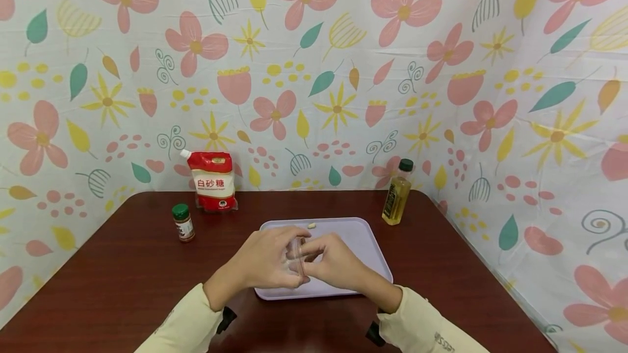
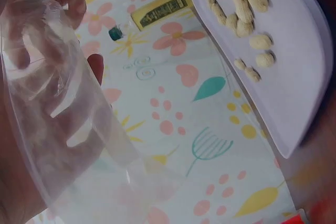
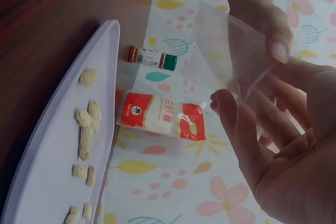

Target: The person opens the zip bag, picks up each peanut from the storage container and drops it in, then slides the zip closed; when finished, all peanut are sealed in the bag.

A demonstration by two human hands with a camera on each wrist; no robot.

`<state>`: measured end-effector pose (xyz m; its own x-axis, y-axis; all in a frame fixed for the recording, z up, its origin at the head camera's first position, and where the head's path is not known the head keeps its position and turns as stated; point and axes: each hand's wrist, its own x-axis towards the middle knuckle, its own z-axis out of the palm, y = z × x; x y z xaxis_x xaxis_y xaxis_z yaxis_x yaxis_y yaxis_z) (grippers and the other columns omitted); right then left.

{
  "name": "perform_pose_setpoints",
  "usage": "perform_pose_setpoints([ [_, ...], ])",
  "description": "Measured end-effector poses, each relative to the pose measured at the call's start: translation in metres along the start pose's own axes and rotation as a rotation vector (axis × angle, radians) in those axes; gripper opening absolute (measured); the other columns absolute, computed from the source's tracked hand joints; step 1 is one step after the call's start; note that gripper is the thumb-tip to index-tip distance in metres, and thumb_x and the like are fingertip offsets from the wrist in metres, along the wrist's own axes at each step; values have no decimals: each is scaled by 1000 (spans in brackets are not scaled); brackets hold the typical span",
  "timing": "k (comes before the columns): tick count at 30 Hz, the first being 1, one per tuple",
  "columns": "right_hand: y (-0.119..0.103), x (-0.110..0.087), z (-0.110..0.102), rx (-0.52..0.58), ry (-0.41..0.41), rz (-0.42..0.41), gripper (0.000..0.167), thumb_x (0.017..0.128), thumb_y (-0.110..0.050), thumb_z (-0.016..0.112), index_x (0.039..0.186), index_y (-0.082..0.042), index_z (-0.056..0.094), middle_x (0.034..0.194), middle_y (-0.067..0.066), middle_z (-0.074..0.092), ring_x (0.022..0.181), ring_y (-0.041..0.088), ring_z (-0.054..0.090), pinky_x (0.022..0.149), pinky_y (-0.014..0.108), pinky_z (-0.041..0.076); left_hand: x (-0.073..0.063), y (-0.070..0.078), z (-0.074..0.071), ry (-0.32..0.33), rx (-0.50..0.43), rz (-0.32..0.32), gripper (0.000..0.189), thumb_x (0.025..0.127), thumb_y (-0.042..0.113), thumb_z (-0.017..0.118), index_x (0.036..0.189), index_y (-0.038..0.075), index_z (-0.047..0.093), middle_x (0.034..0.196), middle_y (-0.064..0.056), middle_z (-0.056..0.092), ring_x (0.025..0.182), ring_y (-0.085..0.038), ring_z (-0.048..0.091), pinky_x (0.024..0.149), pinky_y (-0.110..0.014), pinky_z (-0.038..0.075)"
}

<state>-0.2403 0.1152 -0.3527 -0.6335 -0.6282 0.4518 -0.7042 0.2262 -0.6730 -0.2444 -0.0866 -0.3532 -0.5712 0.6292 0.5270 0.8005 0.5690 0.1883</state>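
A clear plastic bag (image 1: 296, 257) is between my two hands, over the lilac tray (image 1: 282, 294). My left hand (image 1: 267, 257) grips it from the left, its thumb on the film in the right wrist view. From the right, my right hand (image 1: 338, 260) pinches the bag's edge with curled fingers. In the left wrist view the see-through bag (image 2: 79, 108) hangs loose and crumpled in front of the left hand. Several peanuts in their shells (image 3: 85, 129) lie scattered on the tray; in the head view my hands hide most of them.
A red and white bag of white sugar (image 1: 213, 183) stands at the back left, with a green-capped spice jar (image 1: 183, 223) in front of it. An oil bottle (image 1: 397, 195) stands at the back right. Patterned cloth (image 1: 304, 86) hangs behind the dark table (image 1: 147, 282).
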Motion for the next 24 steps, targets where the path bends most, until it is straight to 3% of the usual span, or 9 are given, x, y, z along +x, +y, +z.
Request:
perform_pose_setpoints([
  [3, 0, -2, -3, -11, 31, 23, 15, 86, -9, 75, 101, -5, 79, 92, 1, 76, 77, 8, 68, 60, 27, 54, -3, -4, -3, 17, 1, -29, 64, 69, 50, 81, 124, 22, 63, 110, 15, 67, 84, -1, 61, 70, -29, 51],
  [10, 2, -4, -8, -5, 53, 14, 16, 88, -9, 73, 103, -9, 79, 96, -1, 76, 81, 10, 68, 50, 23, 44, -12, -9, -6, 40, 12, -103, 75, 68, 52, 84, 129, 16, 61, 122, 6, 65, 104, -12, 62, 82, -44, 48],
  [15, 5, -4, -9, -42, 122, 12, 17, 87, -6, 73, 100, -15, 80, 93, -5, 76, 80, 9, 68, 49, 23, 42, -16, -13, -5, 41, -4, -159, 81, 68, 51, 84, 134, 14, 54, 120, 4, 61, 105, -14, 59, 85, -43, 45],
  [20, 8, -4, -10, -50, 188, 21, 22, 87, -4, 73, 102, -18, 79, 98, -3, 75, 77, 11, 67, 44, 23, 39, -18, -19, -6, 60, 18, -163, 80, 69, 50, 83, 134, 16, 51, 118, 7, 57, 108, -10, 54, 80, -38, 43],
  [24, 11, -3, -8, -64, 236, 27, 24, 87, -3, 72, 106, -16, 76, 109, 2, 72, 76, 13, 67, 53, 27, 51, -18, -23, -7, 72, 33, -173, 82, 69, 50, 83, 135, 14, 50, 117, 6, 56, 106, -11, 52, 78, -37, 42],
])
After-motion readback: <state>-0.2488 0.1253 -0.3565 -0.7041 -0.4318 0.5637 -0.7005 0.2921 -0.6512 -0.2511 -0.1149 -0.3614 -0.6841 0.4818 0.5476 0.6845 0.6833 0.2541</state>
